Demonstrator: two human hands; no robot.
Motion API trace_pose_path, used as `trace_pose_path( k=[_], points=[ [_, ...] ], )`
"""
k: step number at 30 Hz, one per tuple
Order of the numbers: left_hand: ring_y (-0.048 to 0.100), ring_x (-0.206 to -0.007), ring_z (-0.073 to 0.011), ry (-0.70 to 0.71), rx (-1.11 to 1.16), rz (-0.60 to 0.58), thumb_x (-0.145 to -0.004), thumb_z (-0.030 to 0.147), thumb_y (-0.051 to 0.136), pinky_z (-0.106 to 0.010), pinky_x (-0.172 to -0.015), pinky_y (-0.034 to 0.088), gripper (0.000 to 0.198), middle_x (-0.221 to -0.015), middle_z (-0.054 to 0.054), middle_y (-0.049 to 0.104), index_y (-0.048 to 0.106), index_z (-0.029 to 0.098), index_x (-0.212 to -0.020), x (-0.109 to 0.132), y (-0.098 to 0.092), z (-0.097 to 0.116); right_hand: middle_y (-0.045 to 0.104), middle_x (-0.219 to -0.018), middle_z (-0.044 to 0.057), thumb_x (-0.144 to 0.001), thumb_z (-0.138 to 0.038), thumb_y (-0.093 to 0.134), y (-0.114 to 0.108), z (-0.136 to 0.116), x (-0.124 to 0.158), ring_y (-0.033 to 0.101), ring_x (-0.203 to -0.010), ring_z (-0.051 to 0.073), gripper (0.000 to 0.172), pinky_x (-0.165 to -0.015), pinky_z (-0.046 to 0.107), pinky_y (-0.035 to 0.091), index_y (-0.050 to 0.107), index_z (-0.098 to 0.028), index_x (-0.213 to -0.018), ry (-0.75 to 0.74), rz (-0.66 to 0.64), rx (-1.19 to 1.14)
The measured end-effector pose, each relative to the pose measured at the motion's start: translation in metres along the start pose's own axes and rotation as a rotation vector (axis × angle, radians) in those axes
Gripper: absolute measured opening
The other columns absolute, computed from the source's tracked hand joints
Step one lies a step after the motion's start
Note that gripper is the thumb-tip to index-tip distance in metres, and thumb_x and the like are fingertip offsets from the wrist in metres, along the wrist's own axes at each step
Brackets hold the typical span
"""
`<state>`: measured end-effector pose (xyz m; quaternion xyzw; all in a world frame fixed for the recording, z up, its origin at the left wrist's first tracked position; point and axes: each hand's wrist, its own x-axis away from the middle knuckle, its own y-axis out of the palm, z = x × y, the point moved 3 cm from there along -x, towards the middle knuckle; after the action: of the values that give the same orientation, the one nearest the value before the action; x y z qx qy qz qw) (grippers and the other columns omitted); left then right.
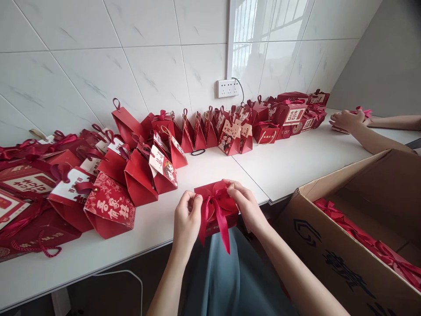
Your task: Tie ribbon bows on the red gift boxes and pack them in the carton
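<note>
A red gift box (pixel 213 229) with a ribbon bow (pixel 223 226) on top rests at the front edge of the white table, right before me. My left hand (pixel 187 215) pinches the bow's left loop between thumb and fingers. On the other side, my right hand (pixel 245 204) has closed on the right loop. Two ribbon tails hang down over the front of the box. Left of my hands stands a peaked red gift box (pixel 140 177), beside a white-topped one with a cartoon print (pixel 163 169).
Many red gift boxes (pixel 110 206) crowd the table (pixel 210 164) along the tiled wall. At right, an open cardboard carton (pixel 315 245) holds ribboned red boxes (pixel 365 243). Farther right, another person's hands (pixel 345 120) touch a red box. A power strip (pixel 227 88) hangs on the wall.
</note>
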<state>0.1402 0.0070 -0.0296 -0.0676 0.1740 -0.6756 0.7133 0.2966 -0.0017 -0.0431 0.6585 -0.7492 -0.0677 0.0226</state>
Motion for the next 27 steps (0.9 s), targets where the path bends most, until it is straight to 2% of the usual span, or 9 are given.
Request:
trace_pose_path(
  k=[5,9,14,17,20,23,27],
  points=[
    [0.031,-0.050,-0.0107,0.029,-0.012,-0.060,-0.084,0.047,0.043,-0.022,-0.047,0.028,0.040,-0.054,0.005,0.027,0.028,0.022,-0.058,-0.007,-0.005,0.004,0.059,-0.116,0.007,-0.083,-0.051,0.052,-0.007,-0.007,-0.004,0.053,-0.110,0.022,0.033,-0.097,0.037,0.038,0.055,-0.019,-0.076,-0.038,-0.089,0.135],
    [0.032,-0.050,-0.0107,0.038,-0.094,-0.045,-0.083,0.047,0.047,-0.022,-0.048,0.028,0.042,-0.052,0.005,0.029,0.029,0.021,-0.056,-0.012,-0.006,0.006,0.058,-0.117,0.008,-0.083,-0.048,0.054,-0.005,-0.015,-0.007,0.047,-0.121,0.023,0.030,-0.098,0.036,0.039,0.064,-0.020,-0.086,-0.114,-0.137,0.198],
    [0.040,-0.053,-0.0106,0.062,-0.068,0.007,-0.083,0.041,0.049,-0.021,-0.051,0.033,0.029,-0.056,0.005,0.041,0.043,0.021,-0.063,-0.007,-0.006,0.004,0.055,-0.124,0.011,-0.080,-0.050,0.058,-0.006,-0.017,-0.007,0.045,-0.125,0.025,0.033,-0.098,0.037,0.040,0.065,-0.019,-0.074,-0.070,-0.102,0.214],
    [0.046,-0.057,-0.0115,0.070,-0.001,0.046,-0.082,0.041,0.050,-0.021,-0.054,0.037,0.025,-0.061,0.004,0.047,0.048,0.021,-0.068,-0.003,-0.004,0.003,0.057,-0.120,0.011,-0.077,-0.050,0.062,-0.009,-0.014,-0.007,0.045,-0.125,0.026,0.031,-0.096,0.038,0.042,0.063,-0.019,-0.074,-0.082,-0.060,0.220],
    [0.046,-0.055,-0.0116,0.045,0.030,0.062,-0.082,0.044,0.050,-0.021,-0.052,0.037,0.027,-0.059,0.004,0.047,0.047,0.021,-0.068,0.000,-0.002,0.001,0.056,-0.118,0.011,-0.076,-0.050,0.062,-0.012,-0.012,-0.007,0.047,-0.123,0.025,0.030,-0.096,0.040,0.041,0.061,-0.020,-0.077,-0.105,-0.026,0.282],
    [0.045,-0.053,-0.0112,0.026,0.044,0.053,-0.082,0.046,0.051,-0.021,-0.050,0.036,0.030,-0.057,0.005,0.045,0.044,0.021,-0.067,0.000,-0.001,0.000,0.054,-0.119,0.010,-0.078,-0.052,0.059,-0.012,-0.012,-0.008,0.048,-0.120,0.024,0.033,-0.097,0.040,0.040,0.060,-0.020,-0.073,-0.086,-0.053,0.330],
    [0.041,-0.053,-0.0104,0.024,0.044,0.048,-0.083,0.046,0.050,-0.021,-0.050,0.035,0.032,-0.056,0.005,0.041,0.041,0.021,-0.064,-0.001,0.000,-0.001,0.055,-0.116,0.010,-0.078,-0.053,0.059,-0.010,-0.010,-0.009,0.044,-0.124,0.024,0.038,-0.100,0.037,0.036,0.054,-0.019,-0.061,-0.049,-0.108,0.234]
  ],
)
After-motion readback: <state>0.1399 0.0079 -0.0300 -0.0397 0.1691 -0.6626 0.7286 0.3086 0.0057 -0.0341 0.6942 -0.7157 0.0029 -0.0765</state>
